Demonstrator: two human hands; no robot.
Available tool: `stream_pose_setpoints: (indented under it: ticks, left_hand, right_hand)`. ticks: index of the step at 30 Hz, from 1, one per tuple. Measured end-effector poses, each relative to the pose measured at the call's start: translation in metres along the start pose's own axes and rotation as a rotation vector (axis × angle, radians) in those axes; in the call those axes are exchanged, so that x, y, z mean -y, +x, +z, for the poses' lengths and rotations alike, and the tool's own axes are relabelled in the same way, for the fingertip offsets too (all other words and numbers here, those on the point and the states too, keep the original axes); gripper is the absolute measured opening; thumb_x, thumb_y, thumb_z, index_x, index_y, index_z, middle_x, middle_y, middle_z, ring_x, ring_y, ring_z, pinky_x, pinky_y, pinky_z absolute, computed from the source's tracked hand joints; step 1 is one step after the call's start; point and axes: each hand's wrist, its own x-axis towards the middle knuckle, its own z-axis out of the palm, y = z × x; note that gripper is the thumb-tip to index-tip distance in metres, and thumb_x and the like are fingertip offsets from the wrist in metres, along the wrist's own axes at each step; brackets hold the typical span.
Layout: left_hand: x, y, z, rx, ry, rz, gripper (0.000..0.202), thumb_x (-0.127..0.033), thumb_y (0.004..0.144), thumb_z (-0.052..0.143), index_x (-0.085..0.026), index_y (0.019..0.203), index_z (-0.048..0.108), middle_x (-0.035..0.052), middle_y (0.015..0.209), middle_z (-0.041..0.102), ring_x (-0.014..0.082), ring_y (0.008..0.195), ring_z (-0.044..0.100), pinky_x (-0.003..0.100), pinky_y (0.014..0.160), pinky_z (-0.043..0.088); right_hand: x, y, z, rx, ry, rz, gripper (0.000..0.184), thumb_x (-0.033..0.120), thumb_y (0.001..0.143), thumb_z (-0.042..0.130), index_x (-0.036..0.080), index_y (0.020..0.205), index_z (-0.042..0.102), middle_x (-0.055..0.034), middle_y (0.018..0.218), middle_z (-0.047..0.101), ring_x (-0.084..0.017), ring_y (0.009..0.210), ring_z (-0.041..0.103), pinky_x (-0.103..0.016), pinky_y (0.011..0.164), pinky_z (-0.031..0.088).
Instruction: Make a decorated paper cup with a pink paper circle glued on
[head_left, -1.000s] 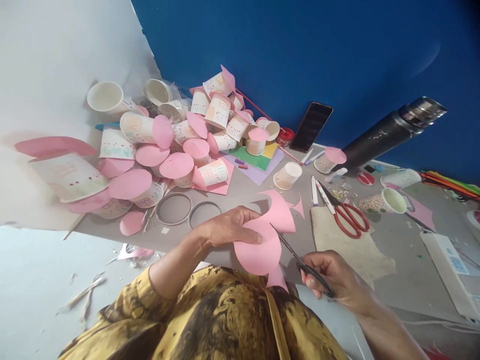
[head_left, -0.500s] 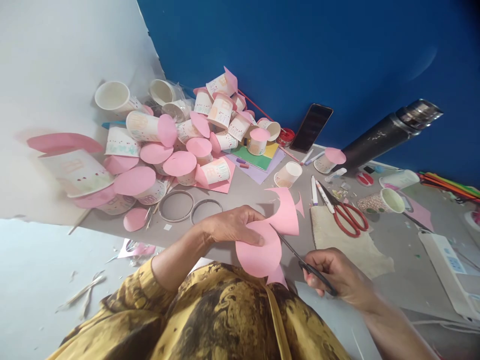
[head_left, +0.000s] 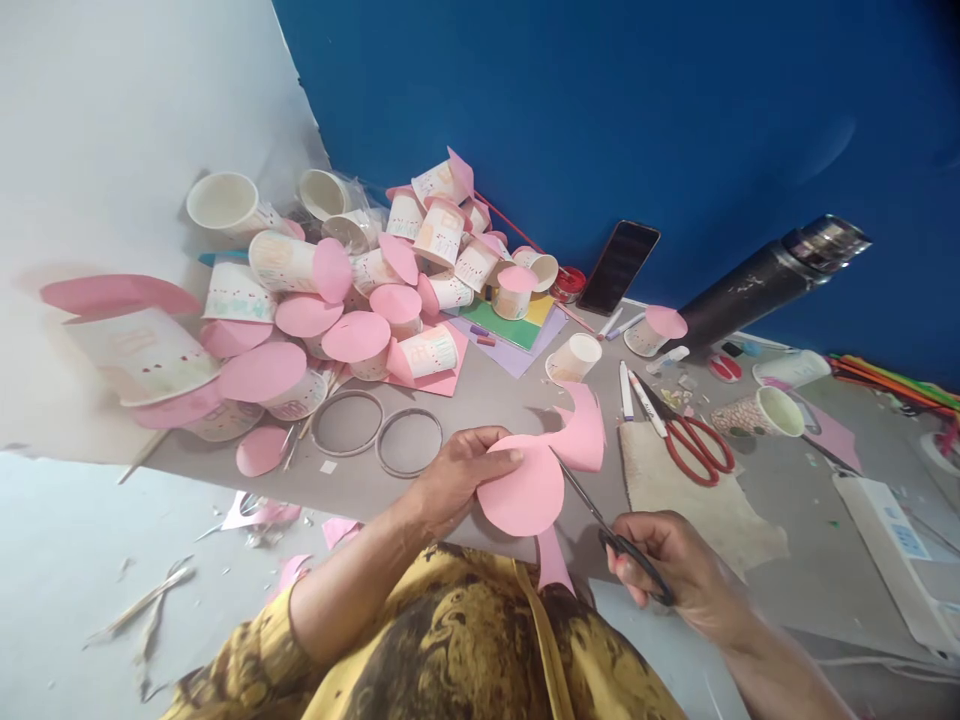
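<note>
My left hand (head_left: 465, 475) pinches a pink paper (head_left: 525, 492) by its left edge, thumb on top. The held part is nearly round, and a curved offcut strip (head_left: 583, 435) still hangs on at its upper right. Another pink scrap (head_left: 553, 562) dangles below the round part. In my right hand (head_left: 667, 565) is a pair of black-handled scissors (head_left: 596, 512), fingers wrapped round the handles. The blade tips meet the paper at the disc's upper right edge, where the strip joins it.
Paper cups with pink paper discs (head_left: 356, 337) are heaped at the back left. Two grey rings (head_left: 409, 442) lie left of my hands. Red-handled scissors (head_left: 699, 450) rest on a beige cloth (head_left: 660, 475). A phone (head_left: 619, 268) and a black flask (head_left: 757, 285) lean against the blue wall.
My left hand has shifted its grip toward the paper's upper left edge. The paper has turned slightly, and its curved strip now sits farther right. The scissors stay at the edge.
</note>
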Motion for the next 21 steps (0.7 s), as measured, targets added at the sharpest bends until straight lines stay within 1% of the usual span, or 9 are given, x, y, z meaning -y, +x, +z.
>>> stream_pose_setpoints:
  ticks: [3,6,11,15,21]
  left_hand:
    - [0.0078,0.0002,0.0033,-0.022,-0.029,0.020,0.036,-0.037,0.062,0.094,-0.012,0.079,0.074,0.0049,0.071,0.073,0.0141,0.060,0.065,0.023,0.056,0.049]
    - [0.0116,0.0021,0.0048,-0.018,-0.024,-0.007,0.038,-0.039,0.061,0.094,-0.011,0.079,0.076,0.0068,0.072,0.075,0.0156,0.060,0.066,0.025,0.056,0.051]
    - [0.0091,0.0039,0.0050,-0.037,-0.007,-0.044,0.039,-0.039,0.056,0.096,-0.011,0.076,0.076,0.0060,0.069,0.074,0.0148,0.057,0.065,0.023,0.052,0.050]
    - [0.0067,0.0037,0.0052,-0.036,0.000,-0.047,0.038,-0.038,0.055,0.096,-0.011,0.074,0.076,0.0058,0.068,0.073,0.0148,0.056,0.065,0.023,0.052,0.050]
    - [0.0079,0.0036,0.0040,-0.014,0.028,-0.061,0.041,-0.039,0.054,0.096,-0.010,0.076,0.076,0.0068,0.070,0.074,0.0153,0.057,0.065,0.023,0.052,0.049]
  right_hand:
    - [-0.0004,0.0009,0.0024,-0.007,0.013,0.011,0.060,0.075,0.069,0.076,0.019,0.063,0.057,0.0024,0.051,0.052,-0.010,0.048,0.038,-0.026,0.050,0.031]
    - [0.0010,0.0002,0.0038,0.004,0.012,0.019,0.060,0.076,0.070,0.075,0.018,0.065,0.058,0.0025,0.051,0.052,-0.009,0.048,0.037,-0.025,0.051,0.031]
    - [0.0041,-0.0015,0.0021,0.066,0.012,-0.011,0.057,0.073,0.074,0.074,0.016,0.073,0.062,0.0001,0.056,0.058,-0.010,0.051,0.041,-0.025,0.053,0.029]
    - [0.0068,-0.0002,0.0008,0.097,0.024,-0.025,0.059,0.073,0.075,0.073,0.015,0.080,0.066,-0.0002,0.056,0.059,-0.010,0.051,0.042,-0.026,0.053,0.028]
    - [0.0044,0.0030,0.0001,0.111,0.039,-0.026,0.057,0.072,0.076,0.074,0.015,0.079,0.065,0.0000,0.057,0.059,-0.010,0.051,0.043,-0.026,0.054,0.029]
